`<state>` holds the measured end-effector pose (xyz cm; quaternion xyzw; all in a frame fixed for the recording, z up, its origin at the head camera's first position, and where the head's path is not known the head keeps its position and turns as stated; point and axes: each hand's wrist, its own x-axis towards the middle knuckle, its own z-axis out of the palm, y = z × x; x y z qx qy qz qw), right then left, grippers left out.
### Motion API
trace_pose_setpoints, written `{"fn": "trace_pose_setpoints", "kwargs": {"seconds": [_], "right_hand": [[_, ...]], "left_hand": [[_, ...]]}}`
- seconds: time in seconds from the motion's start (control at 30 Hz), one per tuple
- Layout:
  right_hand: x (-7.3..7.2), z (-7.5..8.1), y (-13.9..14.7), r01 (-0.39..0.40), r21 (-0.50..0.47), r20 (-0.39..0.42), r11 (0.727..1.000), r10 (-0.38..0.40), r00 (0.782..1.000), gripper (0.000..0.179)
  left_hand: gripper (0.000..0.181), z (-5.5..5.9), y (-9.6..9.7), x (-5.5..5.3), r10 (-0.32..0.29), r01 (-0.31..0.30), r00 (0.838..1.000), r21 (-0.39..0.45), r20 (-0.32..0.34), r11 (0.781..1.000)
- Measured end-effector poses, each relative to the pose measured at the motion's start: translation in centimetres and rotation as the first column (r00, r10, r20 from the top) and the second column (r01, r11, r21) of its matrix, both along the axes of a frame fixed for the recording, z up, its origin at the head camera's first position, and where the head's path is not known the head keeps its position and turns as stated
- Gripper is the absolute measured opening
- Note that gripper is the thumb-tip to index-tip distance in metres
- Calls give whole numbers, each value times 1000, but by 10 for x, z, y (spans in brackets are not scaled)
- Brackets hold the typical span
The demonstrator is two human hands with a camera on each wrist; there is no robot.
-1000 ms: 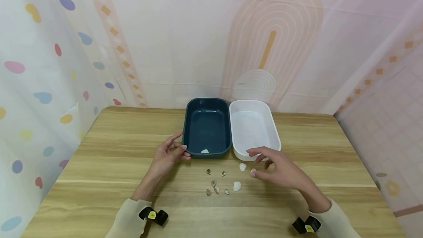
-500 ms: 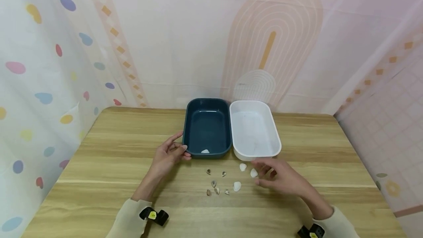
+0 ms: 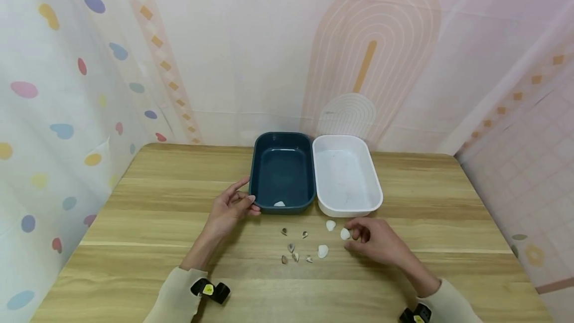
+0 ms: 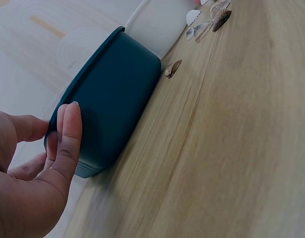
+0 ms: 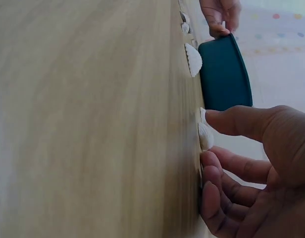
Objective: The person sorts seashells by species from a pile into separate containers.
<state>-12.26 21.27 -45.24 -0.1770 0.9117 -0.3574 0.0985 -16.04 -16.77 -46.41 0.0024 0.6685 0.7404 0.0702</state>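
My left hand (image 3: 227, 212) grips the near left corner of a dark teal tray (image 3: 309, 183), its fingers and thumb at the rim in the left wrist view. One white shell (image 3: 279, 204) lies inside that tray. On the table in front of the white tray (image 3: 378, 191), my right hand (image 3: 378, 243) reaches a white scallop shell (image 3: 345, 234). Its thumb and index finger stand on either side of this shell (image 5: 205, 136), with a gap at the thumb; the other fingers are curled. Two more white shells (image 3: 330, 225) (image 3: 323, 251) lie nearby.
Several small brownish shells (image 3: 291, 247) are scattered in front of the teal tray. Both trays stand side by side at the back of the wooden table (image 3: 179, 173), close to a patterned curtain (image 3: 242, 64).
My right hand has drawn back from over the white tray's front edge, and its thumb and index finger have come down around the white shell. The left hand stays at the teal tray.
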Motion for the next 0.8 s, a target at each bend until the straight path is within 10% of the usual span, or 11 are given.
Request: {"fn": "trace_pose_setpoints", "kwargs": {"seconds": [0.8], "right_hand": [[1,5,-1,-24,-34,24,999,25,999,23]], "left_hand": [[59,0,0,1,-4,4,1000,18,0,1000]]}}
